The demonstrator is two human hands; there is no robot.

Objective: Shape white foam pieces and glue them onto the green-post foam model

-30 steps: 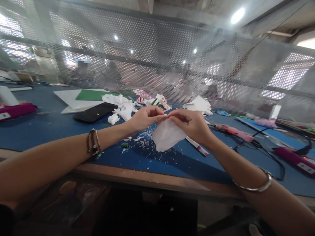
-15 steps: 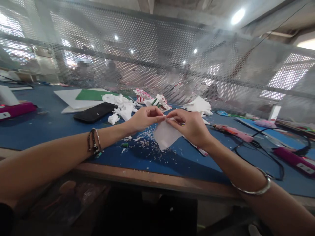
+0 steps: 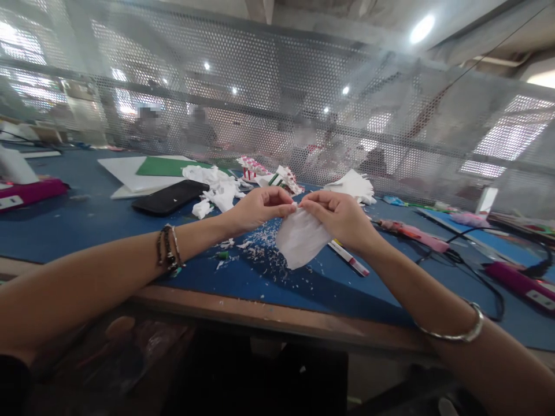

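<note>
A thin white sheet (image 3: 301, 240), like tissue paper or soft cloth, hangs from the fingertips of both hands above the blue table (image 3: 191, 283). My left hand (image 3: 260, 209) pinches its top edge between thumb and fingers. Close beside it, my right hand (image 3: 336, 214) pinches the same edge. Small white scraps (image 3: 264, 245) are scattered on the tabletop below. A narrow white and red strip-like tool (image 3: 353, 261) lies partly behind the right hand. Left of the scraps sits a small green piece (image 3: 222, 255).
Beyond the left hand are a black phone (image 3: 171, 197), crumpled white pieces (image 3: 217, 184) and a green sheet (image 3: 162, 166). A stack of white sheets (image 3: 352, 185) lies behind the right hand. To the right are a pink-handled tool (image 3: 416, 236), cables and a magenta power strip (image 3: 520, 286).
My hands have drawn slightly apart along the sheet's top edge, and the right fingers have straightened. The sheet now hangs wider, and more of the red-and-white tool shows.
</note>
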